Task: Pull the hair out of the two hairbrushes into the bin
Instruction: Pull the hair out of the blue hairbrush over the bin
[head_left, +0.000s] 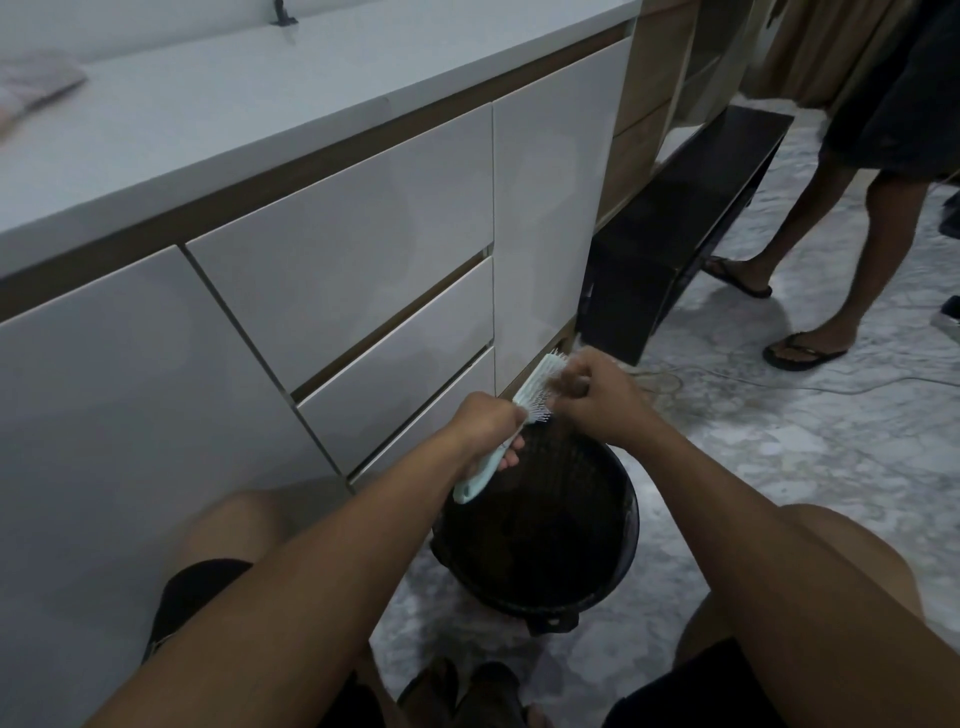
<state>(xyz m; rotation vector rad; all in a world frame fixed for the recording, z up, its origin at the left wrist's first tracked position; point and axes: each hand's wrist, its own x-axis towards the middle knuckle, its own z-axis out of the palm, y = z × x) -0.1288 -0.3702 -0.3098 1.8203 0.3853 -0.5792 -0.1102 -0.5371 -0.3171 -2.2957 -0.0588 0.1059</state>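
A pale mint hairbrush (535, 387) is held over a round black mesh bin (540, 530) on the floor. My left hand (485, 423) grips the brush's handle, whose end sticks out below my fist. My right hand (597, 397) is pinched against the white bristles, closed on a dark tuft of hair (563, 387) at the brush head. The bin's inside is dark and its contents cannot be made out. A second hairbrush is not in view.
White cabinet drawers (395, 312) under a white countertop (260, 104) stand close on the left. A low black bench (675, 228) lies behind the bin. Another person's legs in flip-flops (800, 348) stand at the right on the marble floor, near a cable (779, 384).
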